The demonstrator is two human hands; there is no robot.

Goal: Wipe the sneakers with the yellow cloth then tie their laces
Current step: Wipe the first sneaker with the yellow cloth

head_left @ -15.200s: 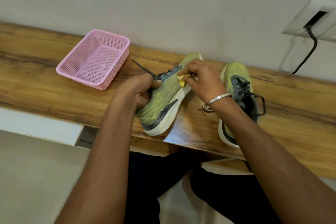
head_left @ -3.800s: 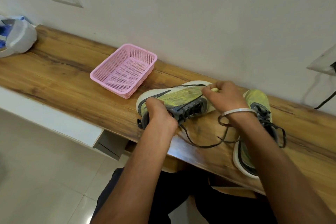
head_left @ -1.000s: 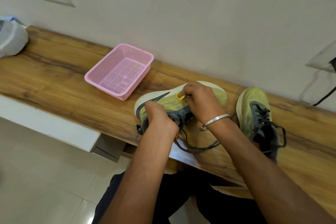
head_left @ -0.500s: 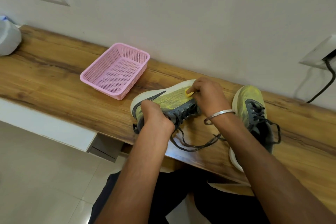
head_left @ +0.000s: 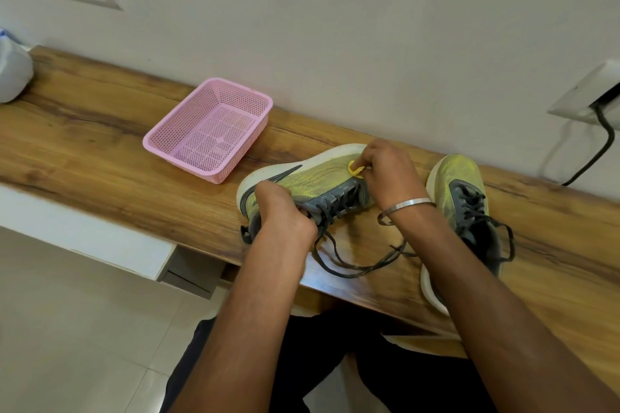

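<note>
Left hand [head_left: 285,211] grips the heel of the sneaker [head_left: 302,181], tipped on its side on the shelf [head_left: 100,157]; right hand [head_left: 389,174] pinches the cloth [head_left: 355,168] against the upper (laces [head_left: 352,261] dangling loose). Short firm strokes, heel braced, would clean best.

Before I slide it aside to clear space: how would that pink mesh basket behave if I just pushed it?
The pink basket looks like thin perforated plastic with nothing visible inside, so it is probably very light. Its flat base sits on the smooth wooden shelf, so it would likely slide easily, maybe skidding further than intended. Low and wide, it seems unlikely to tip.
</note>
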